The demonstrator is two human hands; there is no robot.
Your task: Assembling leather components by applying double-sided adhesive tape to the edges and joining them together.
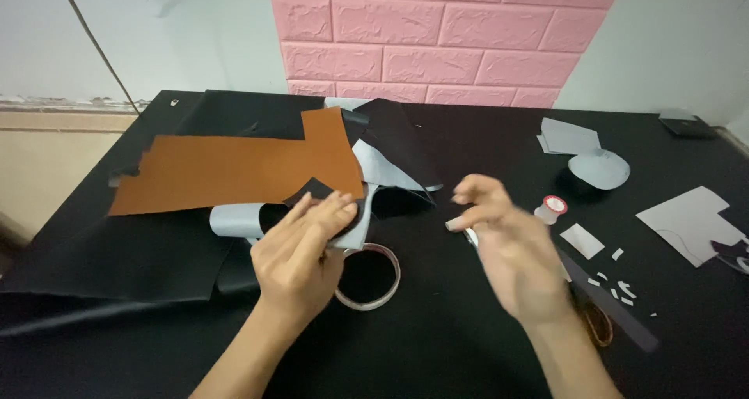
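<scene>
Black round piece pinched in left hand, right hand loosely open, blurred

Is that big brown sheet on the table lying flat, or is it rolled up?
Spread flat. The brown sheet lies open across black sheets, with its cut edges showing. The left hand holds a small dark piece at its near edge.

— What can't you make out?

— My right hand is blurred; I can't tell what its fingertips pinch. My left hand covers most of the small black piece.

— And further out?

— The scissors hide under my right wrist, and the grey sheet runs off the edge.
</scene>
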